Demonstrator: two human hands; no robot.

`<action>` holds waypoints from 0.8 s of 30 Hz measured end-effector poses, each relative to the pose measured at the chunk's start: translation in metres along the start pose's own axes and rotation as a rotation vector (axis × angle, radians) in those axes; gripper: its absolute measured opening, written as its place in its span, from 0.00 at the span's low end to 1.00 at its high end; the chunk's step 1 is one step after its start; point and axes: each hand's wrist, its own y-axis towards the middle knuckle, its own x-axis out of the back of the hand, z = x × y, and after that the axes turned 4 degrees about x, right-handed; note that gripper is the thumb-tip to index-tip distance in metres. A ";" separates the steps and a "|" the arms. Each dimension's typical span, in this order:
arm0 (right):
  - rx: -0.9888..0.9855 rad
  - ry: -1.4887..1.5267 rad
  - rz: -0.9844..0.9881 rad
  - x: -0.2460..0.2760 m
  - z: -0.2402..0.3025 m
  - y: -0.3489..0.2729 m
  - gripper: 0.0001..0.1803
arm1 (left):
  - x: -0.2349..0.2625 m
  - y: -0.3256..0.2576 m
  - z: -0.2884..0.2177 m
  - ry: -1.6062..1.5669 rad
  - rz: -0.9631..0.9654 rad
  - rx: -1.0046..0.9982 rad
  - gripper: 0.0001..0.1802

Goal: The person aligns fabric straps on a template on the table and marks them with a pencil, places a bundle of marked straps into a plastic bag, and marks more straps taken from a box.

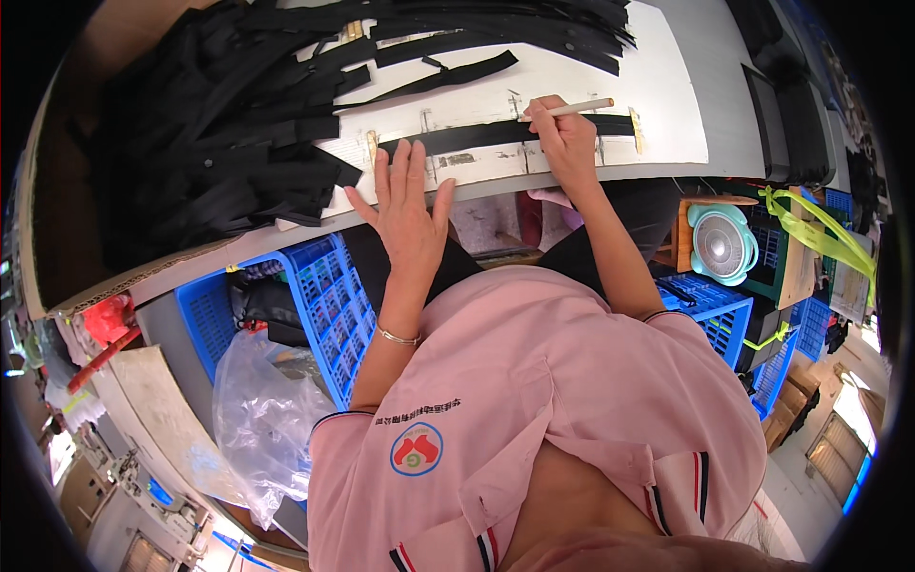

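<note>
A long black fabric strip [467, 137] lies across a white board [664, 86] that has dark pen marks and bits of yellowish tape along it. My left hand [410, 214] rests flat with fingers spread, its fingertips on the left part of the strip. In my right hand [569, 148] is a slim white pen [586, 107], gripped between thumb and fingers and tilted up to the right. Its tip is by the strip's upper edge, partly hidden by my fingers. Another black strip [448, 79] lies loose farther back on the board.
A big heap of black strips [210, 133] fills a cardboard box [143, 272] at the left, and more strips lie at the back. Below the table edge stand a blue plastic crate [324, 305] with a clear plastic bag [267, 410], and a small turquoise fan [722, 245] at the right.
</note>
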 end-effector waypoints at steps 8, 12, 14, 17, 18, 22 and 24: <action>0.011 0.000 -0.008 -0.001 -0.004 0.001 0.10 | -0.013 0.030 -0.049 -0.215 -0.100 -0.137 0.21; 0.052 0.013 -0.037 -0.005 -0.009 -0.001 0.09 | -0.041 0.050 -0.066 -0.424 -0.133 -0.198 0.11; 0.046 0.019 -0.038 -0.005 -0.009 -0.001 0.09 | -0.049 0.052 -0.065 -0.402 -0.109 -0.157 0.08; 0.014 0.049 -0.039 0.000 -0.004 -0.002 0.10 | -0.052 0.053 -0.067 -0.404 -0.135 -0.159 0.05; -0.003 0.076 -0.036 0.001 -0.003 -0.002 0.10 | -0.052 0.053 -0.067 -0.403 -0.129 -0.163 0.05; 0.049 0.101 0.032 0.004 -0.013 -0.003 0.12 | -0.053 0.055 -0.068 -0.390 -0.129 -0.161 0.06; 0.104 0.093 0.026 0.000 -0.015 -0.001 0.13 | -0.052 0.056 -0.066 -0.378 -0.143 -0.166 0.06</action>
